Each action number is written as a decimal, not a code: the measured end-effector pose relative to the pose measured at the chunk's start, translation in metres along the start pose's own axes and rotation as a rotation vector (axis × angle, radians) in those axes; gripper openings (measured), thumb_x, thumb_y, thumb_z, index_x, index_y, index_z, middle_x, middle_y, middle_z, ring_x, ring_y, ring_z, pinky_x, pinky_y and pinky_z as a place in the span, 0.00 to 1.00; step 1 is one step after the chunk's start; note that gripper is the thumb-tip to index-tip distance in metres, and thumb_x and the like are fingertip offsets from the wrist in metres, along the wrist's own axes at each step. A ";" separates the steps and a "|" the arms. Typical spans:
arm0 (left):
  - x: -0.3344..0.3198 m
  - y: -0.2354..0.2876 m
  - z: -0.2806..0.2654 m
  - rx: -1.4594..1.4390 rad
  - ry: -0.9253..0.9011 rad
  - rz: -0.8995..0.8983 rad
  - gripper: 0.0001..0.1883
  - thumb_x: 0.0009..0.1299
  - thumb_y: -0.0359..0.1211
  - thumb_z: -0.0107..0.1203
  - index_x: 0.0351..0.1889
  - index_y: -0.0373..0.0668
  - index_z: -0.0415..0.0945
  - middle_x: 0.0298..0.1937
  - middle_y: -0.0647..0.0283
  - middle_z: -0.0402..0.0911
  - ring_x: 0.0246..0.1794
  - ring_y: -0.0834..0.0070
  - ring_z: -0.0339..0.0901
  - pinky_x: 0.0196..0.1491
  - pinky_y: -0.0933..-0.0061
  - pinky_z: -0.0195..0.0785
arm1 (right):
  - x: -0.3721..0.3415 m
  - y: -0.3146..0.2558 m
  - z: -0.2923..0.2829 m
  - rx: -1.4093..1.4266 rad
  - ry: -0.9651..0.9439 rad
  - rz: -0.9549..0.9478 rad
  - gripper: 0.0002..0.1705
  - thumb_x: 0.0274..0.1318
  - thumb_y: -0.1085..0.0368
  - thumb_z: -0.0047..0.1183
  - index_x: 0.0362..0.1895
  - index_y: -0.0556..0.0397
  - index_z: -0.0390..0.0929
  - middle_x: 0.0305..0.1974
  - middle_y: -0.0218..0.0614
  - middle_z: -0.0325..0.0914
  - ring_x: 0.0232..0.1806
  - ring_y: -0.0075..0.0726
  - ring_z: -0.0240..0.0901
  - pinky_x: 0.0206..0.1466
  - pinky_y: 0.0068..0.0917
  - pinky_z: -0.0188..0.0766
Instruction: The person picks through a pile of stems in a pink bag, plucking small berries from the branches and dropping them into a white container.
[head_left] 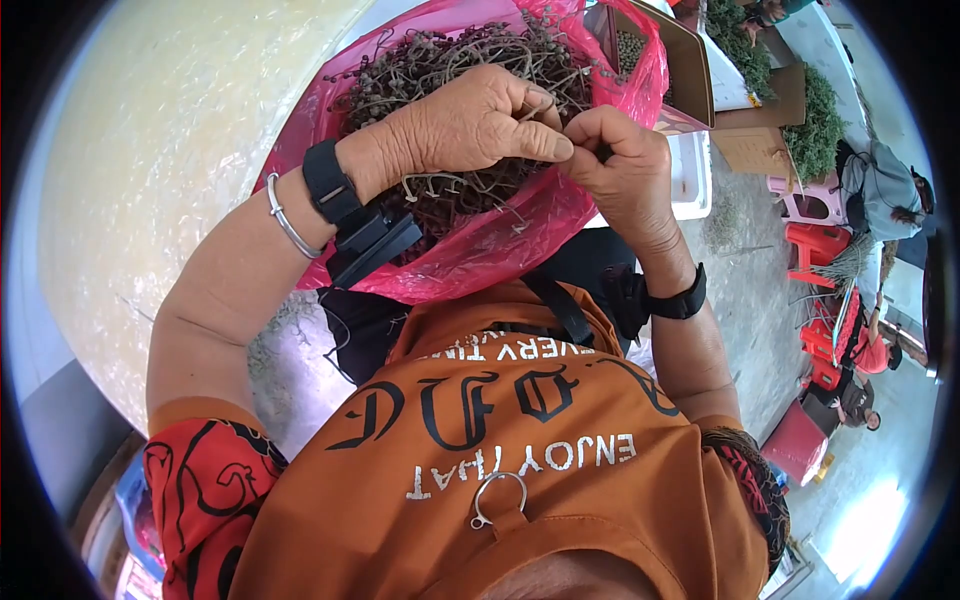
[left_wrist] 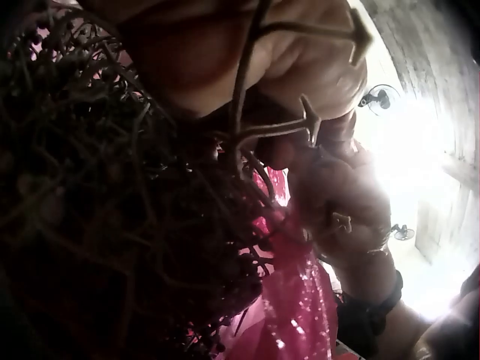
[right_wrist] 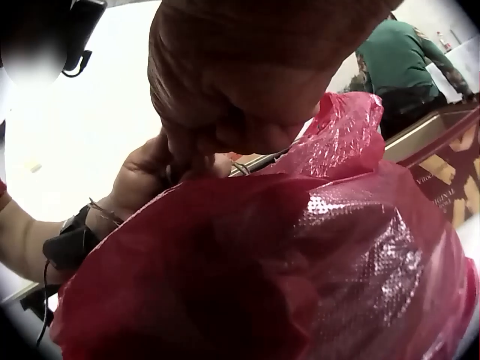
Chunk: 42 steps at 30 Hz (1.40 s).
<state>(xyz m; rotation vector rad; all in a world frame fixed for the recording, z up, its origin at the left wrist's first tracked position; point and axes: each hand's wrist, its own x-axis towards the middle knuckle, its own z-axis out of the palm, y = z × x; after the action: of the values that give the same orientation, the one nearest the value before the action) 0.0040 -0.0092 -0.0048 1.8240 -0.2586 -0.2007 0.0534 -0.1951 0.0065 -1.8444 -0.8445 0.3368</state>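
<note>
Tabletop (head_left: 150,200), pale and glossy, takes up the left side. Right of it comes the person's left arm, with a silver bracelet (head_left: 288,222) and a black strap (head_left: 328,182), its left hand (head_left: 480,125) reaching over a pink bag (head_left: 490,265). Dry, tangled stems (head_left: 440,65) fill the bag, at the far centre beneath the hands; in the left wrist view, one forked stem crosses in front of the left hand. The right hand (head_left: 625,170) comes in from the right, fingers bent; the two hands are together, thumb tips meeting above the stems, but one cannot tell whether either pinches a stem. Farther right stand a carton (head_left: 690,60) and a heap of greenery (head_left: 815,125), then a red stool (head_left: 810,250) on the floor and, at the far right, a person in grey-blue (head_left: 890,195).
</note>
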 end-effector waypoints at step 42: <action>-0.005 0.006 0.004 0.232 0.093 0.025 0.15 0.50 0.36 0.68 0.22 0.36 0.75 0.16 0.64 0.73 0.18 0.80 0.68 0.25 0.77 0.63 | 0.003 0.007 0.005 0.368 -0.232 0.310 0.14 0.53 0.57 0.55 0.27 0.56 0.73 0.18 0.24 0.66 0.15 0.14 0.56 0.17 0.12 0.50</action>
<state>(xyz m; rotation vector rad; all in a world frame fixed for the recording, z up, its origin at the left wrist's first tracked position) -0.0022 -0.0131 -0.0003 2.0528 -0.2476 -0.0696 0.0556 -0.1910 -0.0017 -1.6031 -0.5978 0.8580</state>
